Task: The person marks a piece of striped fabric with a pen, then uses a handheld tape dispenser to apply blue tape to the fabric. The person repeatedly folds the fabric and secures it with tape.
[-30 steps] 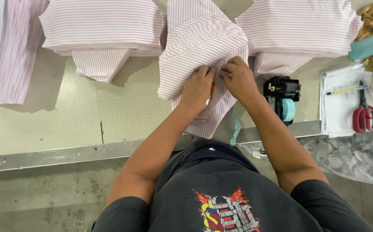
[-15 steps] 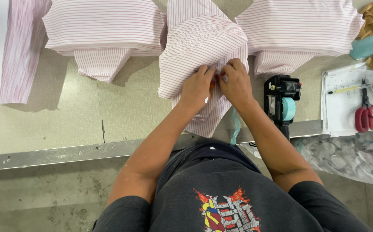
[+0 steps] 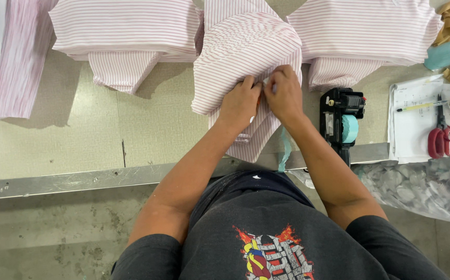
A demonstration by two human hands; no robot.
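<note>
A pink-and-white striped garment piece (image 3: 243, 52) lies folded on the beige table (image 3: 80, 140) right in front of me. My left hand (image 3: 240, 101) and my right hand (image 3: 283, 93) meet at its lower edge, fingertips touching, both pinching the striped cloth. A small white bit shows between the fingertips; what it is cannot be told. A narrower striped part hangs from under my hands toward the table's metal front edge (image 3: 80, 180).
Stacks of the same striped cloth lie at back left (image 3: 124, 26) and back right (image 3: 370, 28). A black hand tool with a teal roll (image 3: 342, 122) sits right of my right wrist. Red-handled scissors (image 3: 442, 137) and a pen rest on papers (image 3: 409, 129). A crumpled plastic bag (image 3: 422, 186) hangs below.
My two hands have drawn closer together on the cloth's edge and shifted slightly up the table; the striped piece stays in place.
</note>
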